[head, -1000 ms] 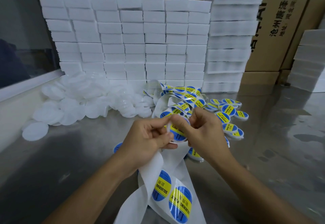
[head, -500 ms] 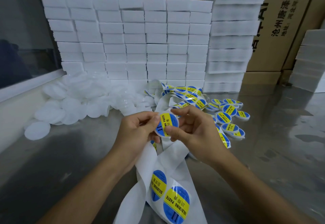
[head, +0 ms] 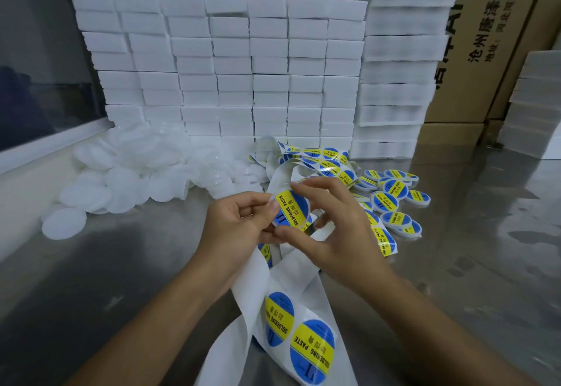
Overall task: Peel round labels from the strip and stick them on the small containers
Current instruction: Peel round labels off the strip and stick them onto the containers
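Both hands hold a small round container (head: 293,211) above the steel table, its blue and yellow "SOLDERING PASTE" label facing me. My left hand (head: 239,225) pinches its left edge with the thumb, the other fingers curled. My right hand (head: 334,234) grips it with the thumb below and the fingertips over the top rim. The white label strip (head: 252,291) runs from under my hands to the bottom edge and carries two more labels (head: 312,352). Unlabelled white containers (head: 136,173) lie heaped at the left. Labelled containers (head: 391,200) lie at the right.
A wall of white foam blocks (head: 227,67) stands behind the piles, with taller stacks (head: 400,67) to its right and cardboard boxes (head: 491,36) behind. More strip with labels (head: 318,158) lies tangled ahead of my hands. A window ledge (head: 45,149) borders the left.
One second ago both hands worked at a label on the strip. Since then the labelled container has risen slightly, turned its face to me, and rotated between my fingers.
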Tool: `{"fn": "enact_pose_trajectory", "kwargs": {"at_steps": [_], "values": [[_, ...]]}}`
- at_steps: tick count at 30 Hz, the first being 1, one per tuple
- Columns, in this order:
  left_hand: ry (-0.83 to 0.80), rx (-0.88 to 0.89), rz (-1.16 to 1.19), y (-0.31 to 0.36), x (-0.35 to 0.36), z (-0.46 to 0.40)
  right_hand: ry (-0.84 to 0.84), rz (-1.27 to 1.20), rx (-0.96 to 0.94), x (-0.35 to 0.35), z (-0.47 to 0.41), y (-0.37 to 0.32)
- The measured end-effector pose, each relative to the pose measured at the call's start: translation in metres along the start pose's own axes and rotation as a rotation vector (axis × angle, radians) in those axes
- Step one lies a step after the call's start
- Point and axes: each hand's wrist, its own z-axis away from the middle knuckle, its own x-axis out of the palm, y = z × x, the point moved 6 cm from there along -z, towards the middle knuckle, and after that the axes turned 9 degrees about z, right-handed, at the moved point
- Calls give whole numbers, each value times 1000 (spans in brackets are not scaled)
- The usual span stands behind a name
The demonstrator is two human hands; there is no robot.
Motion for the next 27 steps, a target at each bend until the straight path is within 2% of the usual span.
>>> {"fn": "enact_pose_trajectory", "kwargs": {"at_steps": [5, 7, 11, 13, 15, 18, 21, 24, 27], "values": [[-35, -8, -8, -2, 5, 3, 11, 67, -98, -8, -3, -3], [-19, 62, -27, 3, 6, 3, 34, 78, -110, -12, -5, 4], [150, 392, -311, 24, -10, 0, 71, 220, 160, -29, -10, 55], [218, 448, -476, 26, -19, -3, 58, 329, 317, -39, -6, 91], [261, 370, -602, 20, -28, -8, 53, 425, 452, -49, 1, 123], [260, 120, -774, 4, -40, -16, 84, 517, 625, -62, 14, 156], [214, -43, -982, -6, -44, -18, -32, 569, 735, -59, 24, 176], [215, -23, -1073, -7, -46, -19, -116, 576, 736, -54, 26, 181], [183, -22, -991, -9, -45, -20, 13, 604, 592, -56, 14, 159]]}}
